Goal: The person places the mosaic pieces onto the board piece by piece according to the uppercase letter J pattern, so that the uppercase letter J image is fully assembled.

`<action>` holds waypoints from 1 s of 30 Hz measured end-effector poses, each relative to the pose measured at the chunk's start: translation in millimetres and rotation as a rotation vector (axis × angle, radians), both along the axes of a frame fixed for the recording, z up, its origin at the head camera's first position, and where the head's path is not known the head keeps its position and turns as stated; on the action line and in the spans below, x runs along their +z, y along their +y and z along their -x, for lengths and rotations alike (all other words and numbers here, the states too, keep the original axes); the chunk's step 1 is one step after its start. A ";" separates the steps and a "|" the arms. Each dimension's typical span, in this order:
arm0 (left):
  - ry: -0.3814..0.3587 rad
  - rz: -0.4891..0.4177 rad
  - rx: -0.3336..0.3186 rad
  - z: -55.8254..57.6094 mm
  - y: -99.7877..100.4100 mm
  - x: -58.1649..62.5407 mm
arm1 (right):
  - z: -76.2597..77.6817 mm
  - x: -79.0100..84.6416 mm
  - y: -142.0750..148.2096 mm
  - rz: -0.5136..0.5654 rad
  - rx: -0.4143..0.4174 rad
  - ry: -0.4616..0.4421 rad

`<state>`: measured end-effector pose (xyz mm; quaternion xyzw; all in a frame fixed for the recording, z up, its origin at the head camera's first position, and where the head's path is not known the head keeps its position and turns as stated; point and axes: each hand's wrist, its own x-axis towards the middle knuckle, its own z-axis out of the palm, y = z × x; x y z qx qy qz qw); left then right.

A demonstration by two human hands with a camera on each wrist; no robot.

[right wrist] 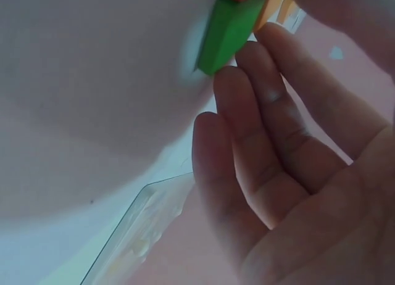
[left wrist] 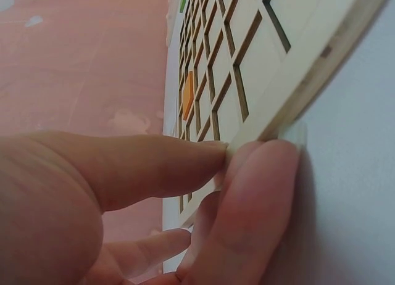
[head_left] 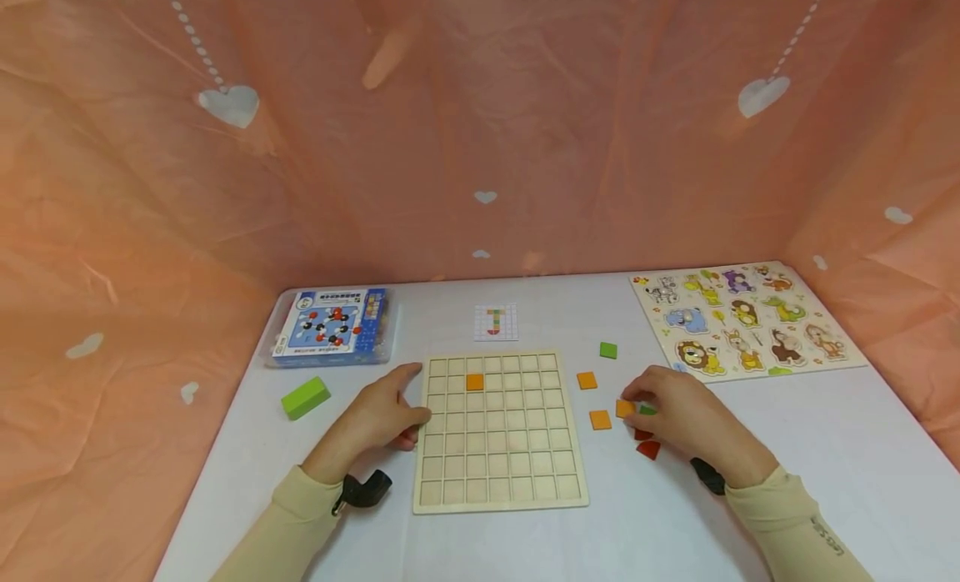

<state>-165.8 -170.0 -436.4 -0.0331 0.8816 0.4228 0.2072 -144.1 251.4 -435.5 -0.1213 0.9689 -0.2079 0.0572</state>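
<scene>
My left hand point(head_left: 377, 413) holds the left edge of a pale wooden grid board point(head_left: 498, 465), thumb on its rim and a curled finger at its side in the left wrist view. One orange square tile point(head_left: 475, 383) lies in a cell near the board's top. Right of the board, my right hand point(head_left: 681, 411) pinches another orange tile point(head_left: 624, 408) between thumb and index finger. Beneath that hand are a green piece point(right wrist: 231, 35) and red pieces point(head_left: 648, 450), partly hidden. Two loose orange tiles point(head_left: 587, 380) and a green tile point(head_left: 608, 350) lie nearby.
A small card with a J pattern point(head_left: 496, 323) lies behind the board. At back left are a clear plastic box point(head_left: 330, 328) and a light green block point(head_left: 305, 398). An animal puzzle board point(head_left: 742, 319) occupies the back right. A pinkish-orange curtain point(head_left: 525, 132) surrounds the white table.
</scene>
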 end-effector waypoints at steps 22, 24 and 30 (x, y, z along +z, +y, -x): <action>0.001 -0.023 -0.001 2.0 -0.1 -4.5 | 31.3 9.9 -43.5 0.108 0.055 0.027; 0.001 -0.027 -0.003 2.2 0.7 -4.6 | 37.9 10.7 -55.7 0.117 0.070 0.030; 0.005 -0.013 -0.007 1.4 -0.2 -2.4 | 55.2 13.2 -95.1 0.134 0.115 0.033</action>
